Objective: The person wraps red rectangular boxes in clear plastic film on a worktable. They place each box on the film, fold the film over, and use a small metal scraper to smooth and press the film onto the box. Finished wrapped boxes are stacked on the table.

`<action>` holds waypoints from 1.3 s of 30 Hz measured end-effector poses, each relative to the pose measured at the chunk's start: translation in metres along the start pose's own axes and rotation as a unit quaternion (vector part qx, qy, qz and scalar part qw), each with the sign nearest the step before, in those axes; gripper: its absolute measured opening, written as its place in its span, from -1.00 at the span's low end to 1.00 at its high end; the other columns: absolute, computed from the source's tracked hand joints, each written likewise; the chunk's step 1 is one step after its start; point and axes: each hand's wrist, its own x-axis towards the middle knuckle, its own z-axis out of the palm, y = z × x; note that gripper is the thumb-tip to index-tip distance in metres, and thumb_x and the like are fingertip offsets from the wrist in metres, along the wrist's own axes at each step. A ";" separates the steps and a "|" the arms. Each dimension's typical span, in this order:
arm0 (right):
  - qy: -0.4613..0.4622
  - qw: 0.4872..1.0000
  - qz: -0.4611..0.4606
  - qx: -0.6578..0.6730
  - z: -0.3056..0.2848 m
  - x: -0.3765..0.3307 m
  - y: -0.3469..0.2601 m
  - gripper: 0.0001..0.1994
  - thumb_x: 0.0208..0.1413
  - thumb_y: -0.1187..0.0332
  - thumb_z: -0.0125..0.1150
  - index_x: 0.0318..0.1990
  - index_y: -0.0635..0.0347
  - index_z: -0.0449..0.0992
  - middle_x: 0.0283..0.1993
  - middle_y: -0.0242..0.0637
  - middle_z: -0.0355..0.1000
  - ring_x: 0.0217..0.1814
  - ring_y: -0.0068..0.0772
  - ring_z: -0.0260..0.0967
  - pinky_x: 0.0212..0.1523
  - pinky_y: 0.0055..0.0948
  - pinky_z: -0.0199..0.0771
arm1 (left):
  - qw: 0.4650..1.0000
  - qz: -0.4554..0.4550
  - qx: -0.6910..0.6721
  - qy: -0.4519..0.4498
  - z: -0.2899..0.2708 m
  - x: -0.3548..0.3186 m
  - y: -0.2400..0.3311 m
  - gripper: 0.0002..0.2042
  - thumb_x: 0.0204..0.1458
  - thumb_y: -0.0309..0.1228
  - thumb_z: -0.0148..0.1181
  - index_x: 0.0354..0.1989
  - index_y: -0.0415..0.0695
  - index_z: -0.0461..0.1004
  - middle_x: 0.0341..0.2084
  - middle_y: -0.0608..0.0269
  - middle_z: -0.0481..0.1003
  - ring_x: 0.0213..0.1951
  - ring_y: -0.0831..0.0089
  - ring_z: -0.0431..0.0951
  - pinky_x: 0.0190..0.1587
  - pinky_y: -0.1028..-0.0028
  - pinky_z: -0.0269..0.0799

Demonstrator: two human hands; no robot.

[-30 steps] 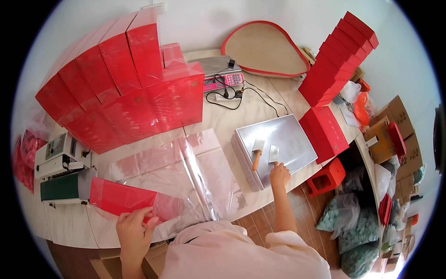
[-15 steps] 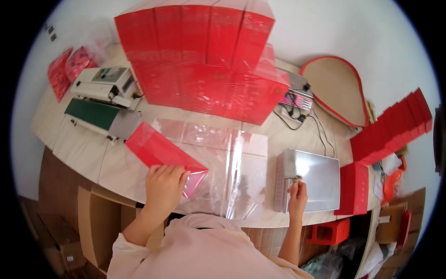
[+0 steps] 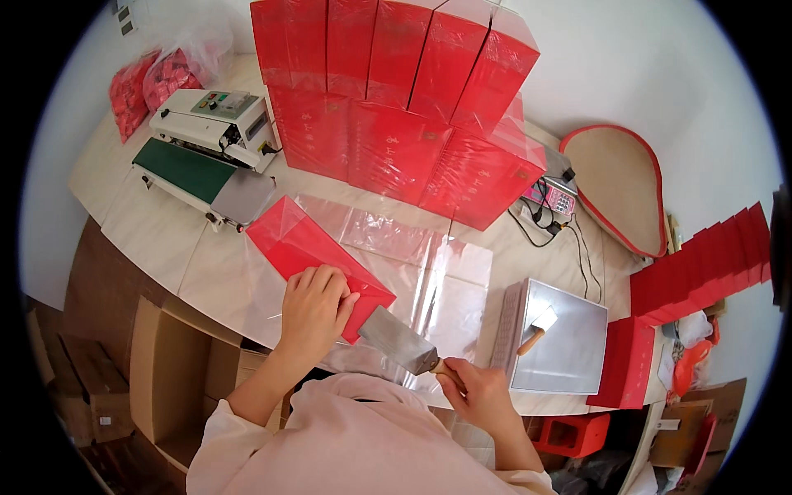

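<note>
Left hand [image 3: 312, 307] flat, fingers spread on the red bag [image 3: 313, 252] lying on clear film in front of the sealing machine [image 3: 210, 157]; right hand [image 3: 478, 396] gripping a scraper [image 3: 400, 342] beside it.

Glossy red box [image 3: 318, 254] — shiny metal scraper [image 3: 396, 338], wooden-handled.

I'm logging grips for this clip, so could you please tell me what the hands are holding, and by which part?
The right hand holds a wide metal scraper by its wooden handle. The left hand lies flat on the red flat box, gripping nothing.

Scraper handle [image 3: 446, 369] largely hidden inside right hand [image 3: 483, 398].
</note>
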 end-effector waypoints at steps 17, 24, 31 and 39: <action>0.001 0.996 -0.006 -0.090 0.019 0.044 -0.019 -0.84 0.17 0.32 0.21 -0.22 0.21 0.48 -0.53 -0.29 0.47 -0.63 -0.18 0.39 -0.68 -0.30 0.31 | 0.994 0.052 0.017 0.094 0.000 0.002 -0.015 -0.84 -0.13 -0.54 0.31 -0.33 -0.05 0.56 -0.19 0.29 0.44 -0.05 0.19 0.38 0.12 0.12 0.20; 0.008 0.995 0.004 -0.096 0.020 0.051 -0.015 -0.84 0.17 0.30 0.23 -0.20 0.17 0.51 -0.49 -0.35 0.50 -0.63 -0.24 0.40 -0.68 -0.34 0.30 | 0.991 0.098 0.011 0.095 0.002 -0.001 -0.019 -0.86 -0.17 -0.56 0.32 -0.41 -0.05 0.55 -0.32 0.34 0.45 -0.17 0.28 0.45 0.12 0.12 0.23; 0.030 0.994 -0.001 -0.103 0.020 0.052 -0.013 -0.84 0.18 0.26 0.20 -0.22 0.14 0.51 -0.53 -0.39 0.46 -0.67 -0.24 0.35 -0.70 -0.33 0.25 | 0.988 0.118 0.041 0.092 0.005 -0.003 -0.025 -0.86 -0.20 -0.51 0.34 -0.42 -0.04 0.57 -0.34 0.38 0.46 -0.17 0.35 0.47 0.07 0.13 0.30; 0.084 0.995 -0.014 -0.055 0.017 0.039 -0.012 -0.84 0.19 0.23 0.20 -0.26 0.10 0.48 -0.55 -0.34 0.46 -0.66 -0.25 0.38 -0.69 -0.33 0.29 | 0.989 0.106 0.009 0.099 -0.003 -0.003 -0.019 -0.85 -0.21 -0.58 0.34 -0.43 -0.08 0.57 -0.39 0.30 0.46 -0.23 0.25 0.46 0.01 0.19 0.30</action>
